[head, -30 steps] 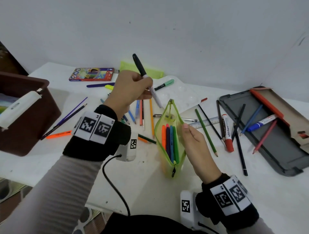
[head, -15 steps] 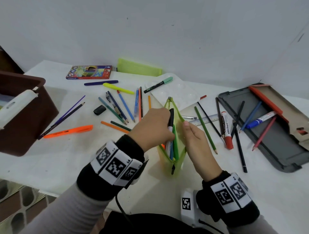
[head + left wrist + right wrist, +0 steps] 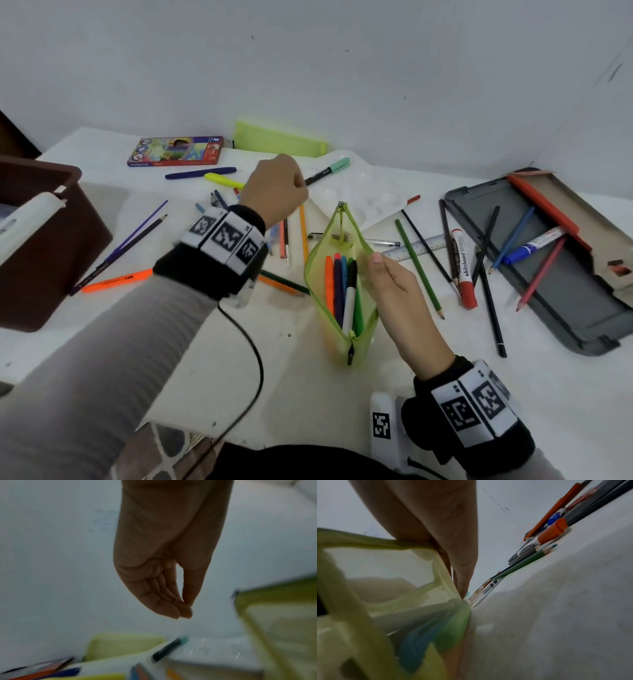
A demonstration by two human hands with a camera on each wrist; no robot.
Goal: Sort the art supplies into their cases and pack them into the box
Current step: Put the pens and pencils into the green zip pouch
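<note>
Markers fill translucent green zip pouch (image 3: 342, 274) pinched open by right hand (image 3: 397, 291); left hand (image 3: 274, 188) empty, loosely curled; pencils remain across white tabletop (image 3: 239, 342).

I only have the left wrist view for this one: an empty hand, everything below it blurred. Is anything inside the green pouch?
Observer: Yes. The head view shows the green pouch with several pens inside, a black-capped white marker among them.
Operator: What holds it open?
Observer: The right hand pinches its right edge.
Operator: Where is the left hand?
Observer: The left hand hovers above the loose pens on the table, beside the mint-capped pen.
</note>
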